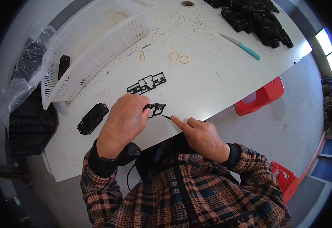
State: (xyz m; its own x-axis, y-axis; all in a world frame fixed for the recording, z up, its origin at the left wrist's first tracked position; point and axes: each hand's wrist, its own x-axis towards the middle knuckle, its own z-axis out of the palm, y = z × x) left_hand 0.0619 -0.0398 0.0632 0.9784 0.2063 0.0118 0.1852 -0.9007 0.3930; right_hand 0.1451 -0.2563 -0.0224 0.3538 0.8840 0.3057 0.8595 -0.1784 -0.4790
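My left hand (124, 116) is closed on a black plastic frame part (157, 105) with cut-out windows, held tilted above the white table. In my right hand (204, 139) is a thin, dark, pointed tool (166, 117); its handle is hidden in the fist, and the index finger lies along it. The tool's tip meets the lower right edge of the frame part, or comes very near it. Just beyond my left hand, a similar flat black frame (149, 86) lies on the table. To the left rests a stack of black frames (93, 119).
A white slatted basket (97, 49) stands at the far left, with a black bundle (64, 65) inside. Yellow rubber bands (174, 56), a knife with a teal handle (248, 50), a tape roll (187, 4) and banded black bundles (255, 21) lie farther off. Red stools (263, 97) stand beyond the right edge.
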